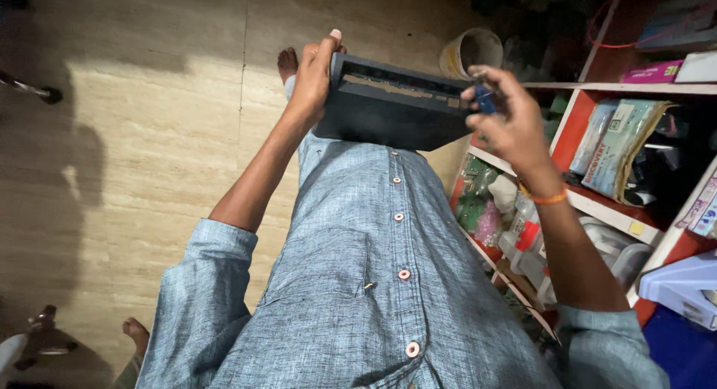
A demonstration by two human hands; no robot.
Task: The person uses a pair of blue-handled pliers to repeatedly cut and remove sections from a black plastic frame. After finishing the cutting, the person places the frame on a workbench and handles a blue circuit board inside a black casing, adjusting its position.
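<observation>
A flat black electronic device (388,109) with a slotted edge rests tilted against my lap, over my blue-grey buttoned shirt (373,284). My left hand (312,75) grips the device's left end, thumb up over its top corner. My right hand (508,116) is at the device's right end, its fingers closed on a small blue-handled tool (485,99) whose tip meets the device's edge. An orange band circles my right wrist.
Red-and-white shelves (590,202) at my right hold boxes, packets, bottles and plastic bags. A pale bucket (470,51) stands on the beige tiled floor (149,150) beyond the device. My bare foot (287,60) shows past it. Another person's foot (136,333) is at the lower left.
</observation>
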